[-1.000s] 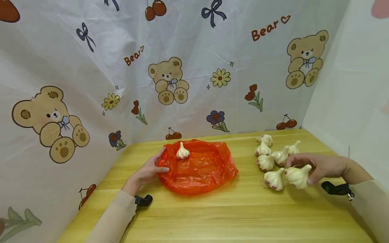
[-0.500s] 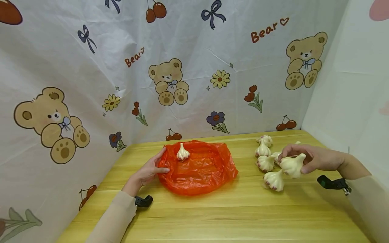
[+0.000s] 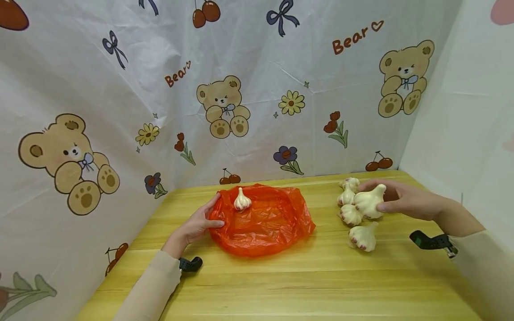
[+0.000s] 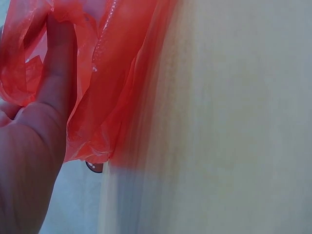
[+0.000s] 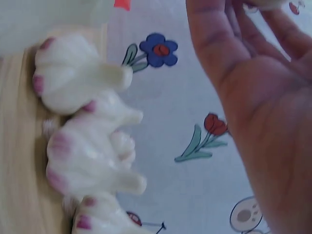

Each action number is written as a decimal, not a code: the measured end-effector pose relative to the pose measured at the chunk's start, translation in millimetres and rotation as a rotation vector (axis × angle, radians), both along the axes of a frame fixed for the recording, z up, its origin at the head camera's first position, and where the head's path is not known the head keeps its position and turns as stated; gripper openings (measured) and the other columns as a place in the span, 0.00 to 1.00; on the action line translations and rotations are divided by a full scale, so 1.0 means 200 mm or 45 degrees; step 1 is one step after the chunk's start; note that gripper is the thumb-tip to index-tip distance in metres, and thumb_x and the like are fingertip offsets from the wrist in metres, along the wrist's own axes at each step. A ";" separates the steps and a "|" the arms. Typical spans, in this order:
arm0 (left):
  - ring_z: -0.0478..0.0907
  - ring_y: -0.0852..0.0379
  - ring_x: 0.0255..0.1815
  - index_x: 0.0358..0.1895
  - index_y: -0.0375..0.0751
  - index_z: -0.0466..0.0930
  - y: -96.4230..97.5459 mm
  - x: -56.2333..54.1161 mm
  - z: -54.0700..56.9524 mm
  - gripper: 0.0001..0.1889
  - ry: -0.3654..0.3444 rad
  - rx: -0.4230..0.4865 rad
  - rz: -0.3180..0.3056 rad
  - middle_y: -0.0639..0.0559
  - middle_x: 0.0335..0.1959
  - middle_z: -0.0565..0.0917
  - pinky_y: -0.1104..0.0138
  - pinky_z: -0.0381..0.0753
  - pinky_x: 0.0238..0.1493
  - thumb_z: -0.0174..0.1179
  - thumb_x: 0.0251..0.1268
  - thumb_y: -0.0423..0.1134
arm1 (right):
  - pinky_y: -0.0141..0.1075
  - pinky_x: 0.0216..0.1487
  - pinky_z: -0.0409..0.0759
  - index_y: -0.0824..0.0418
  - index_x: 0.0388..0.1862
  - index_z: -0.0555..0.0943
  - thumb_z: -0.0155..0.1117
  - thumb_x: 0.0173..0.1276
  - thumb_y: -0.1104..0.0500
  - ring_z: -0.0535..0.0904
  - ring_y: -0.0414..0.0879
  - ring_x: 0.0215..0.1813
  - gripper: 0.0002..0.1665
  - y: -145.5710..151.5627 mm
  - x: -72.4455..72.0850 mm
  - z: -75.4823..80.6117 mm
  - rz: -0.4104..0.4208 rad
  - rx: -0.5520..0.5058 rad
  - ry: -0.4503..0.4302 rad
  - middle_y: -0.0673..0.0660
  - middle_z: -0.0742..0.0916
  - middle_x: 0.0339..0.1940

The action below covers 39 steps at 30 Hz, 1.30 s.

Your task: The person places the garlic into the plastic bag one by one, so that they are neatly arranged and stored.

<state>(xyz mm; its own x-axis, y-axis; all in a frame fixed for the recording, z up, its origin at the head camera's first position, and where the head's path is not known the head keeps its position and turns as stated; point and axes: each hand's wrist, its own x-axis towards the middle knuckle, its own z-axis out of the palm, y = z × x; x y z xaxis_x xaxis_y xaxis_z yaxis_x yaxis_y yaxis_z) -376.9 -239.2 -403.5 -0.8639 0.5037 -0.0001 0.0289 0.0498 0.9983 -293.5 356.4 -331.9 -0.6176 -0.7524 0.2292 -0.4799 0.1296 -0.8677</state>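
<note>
A red plastic bag lies spread open on the table, its mouth facing up. One garlic bulb sits at the bag's back left. My left hand grips the left rim, thumb on the near side; the left wrist view has the thin red plastic around the fingers. On the right, my right hand holds another garlic bulb between thumb and fingers, above several others. This bulb is mostly cut off at the top of the right wrist view, where the palm shows large.
Loose garlic bulbs stand on the wooden table: a front bulb, a bulb behind it and others farther back. The right hand hides part of the group. A printed cloth rises behind the table.
My right hand has lifted the garlic bulb and carried it leftward and farther back, over the other bulbs. The left hand and the bag stay in place.
</note>
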 end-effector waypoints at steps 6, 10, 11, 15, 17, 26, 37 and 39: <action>0.47 0.37 0.85 0.86 0.59 0.37 -0.01 0.00 -0.01 0.58 0.003 -0.004 -0.005 0.49 0.87 0.40 0.57 0.81 0.66 0.65 0.62 0.21 | 0.40 0.50 0.89 0.58 0.74 0.67 0.54 0.79 0.67 0.85 0.46 0.54 0.27 -0.13 0.04 0.06 -0.244 0.137 -0.016 0.53 0.83 0.60; 0.48 0.37 0.84 0.86 0.59 0.37 0.00 0.00 -0.01 0.58 0.008 -0.011 -0.002 0.48 0.87 0.41 0.57 0.81 0.65 0.66 0.63 0.22 | 0.41 0.51 0.87 0.58 0.73 0.67 0.56 0.80 0.63 0.84 0.52 0.53 0.26 -0.23 0.05 0.10 -0.318 0.190 -0.066 0.63 0.81 0.58; 0.49 0.36 0.84 0.86 0.59 0.37 0.00 0.00 -0.01 0.58 0.009 -0.012 -0.001 0.48 0.87 0.41 0.57 0.82 0.65 0.66 0.63 0.23 | 0.40 0.51 0.87 0.58 0.73 0.67 0.56 0.80 0.61 0.84 0.53 0.53 0.25 -0.25 0.05 0.11 -0.342 0.200 -0.080 0.64 0.81 0.57; 0.52 0.36 0.83 0.86 0.60 0.37 0.00 -0.01 0.00 0.58 0.010 -0.017 -0.004 0.48 0.87 0.42 0.58 0.82 0.64 0.66 0.63 0.23 | 0.41 0.55 0.86 0.59 0.73 0.67 0.58 0.80 0.58 0.83 0.55 0.54 0.26 -0.33 0.04 0.13 -0.409 0.205 -0.112 0.65 0.80 0.58; 0.52 0.35 0.83 0.86 0.60 0.36 0.01 -0.01 0.00 0.58 0.016 -0.025 -0.011 0.47 0.87 0.41 0.58 0.82 0.64 0.67 0.63 0.24 | 0.42 0.56 0.86 0.61 0.73 0.67 0.58 0.80 0.57 0.83 0.55 0.55 0.27 -0.37 0.03 0.14 -0.423 0.194 -0.106 0.65 0.80 0.60; 0.50 0.35 0.84 0.86 0.59 0.37 0.01 -0.02 0.00 0.58 0.027 -0.022 -0.004 0.48 0.87 0.41 0.57 0.82 0.65 0.67 0.62 0.23 | 0.40 0.54 0.87 0.64 0.72 0.68 0.62 0.78 0.53 0.83 0.55 0.54 0.30 -0.52 -0.04 0.21 -0.459 0.146 -0.124 0.67 0.77 0.64; 0.50 0.35 0.84 0.86 0.60 0.38 0.00 -0.01 0.00 0.58 0.005 -0.028 0.011 0.49 0.87 0.41 0.55 0.82 0.64 0.66 0.62 0.23 | 0.36 0.53 0.87 0.69 0.69 0.69 0.63 0.77 0.52 0.82 0.53 0.52 0.31 -0.75 -0.16 0.25 -0.438 0.044 -0.238 0.64 0.80 0.58; 0.50 0.35 0.84 0.86 0.60 0.38 0.00 0.00 0.00 0.58 0.002 -0.020 0.013 0.49 0.87 0.41 0.55 0.82 0.64 0.66 0.62 0.22 | 0.36 0.52 0.87 0.69 0.68 0.70 0.63 0.77 0.52 0.81 0.52 0.51 0.30 -0.80 -0.18 0.25 -0.436 0.036 -0.262 0.63 0.80 0.57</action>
